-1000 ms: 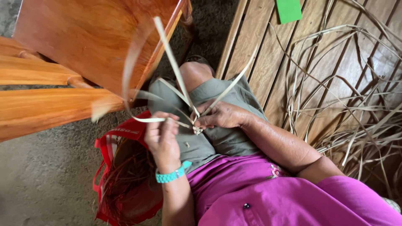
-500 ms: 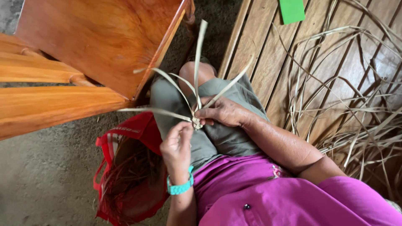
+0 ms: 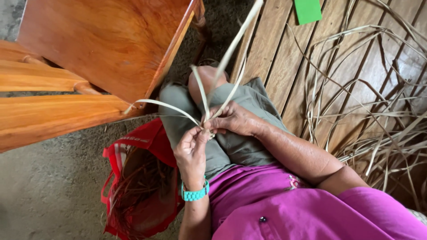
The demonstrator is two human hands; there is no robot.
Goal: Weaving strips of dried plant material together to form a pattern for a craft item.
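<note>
Two hands: I have both meeting over my lap, at the knot where the pale strips cross.
Wooden chair (image 3: 111, 49): orange-brown, fills the upper left beside my knee.
Slatted platform (image 3: 284, 58): plank boards on the right, with a loose heap of dried leaf strips (image 3: 378, 120) spread over them.
Red bag (image 3: 138, 182): open on the ground, left of my legs, holding darker fibres.
Right hand (image 3: 235, 120): fingers curled closed, pinching the strips at the crossing point.
Left hand (image 3: 192, 151): fingertips pressed together on the same knot, just beside the right hand – a teal bracelet (image 3: 195, 194) on the wrist.
Palm strips (image 3: 204, 95): several fan out from the knot – one long strip runs up past my knee, one bends left toward the chair.
</note>
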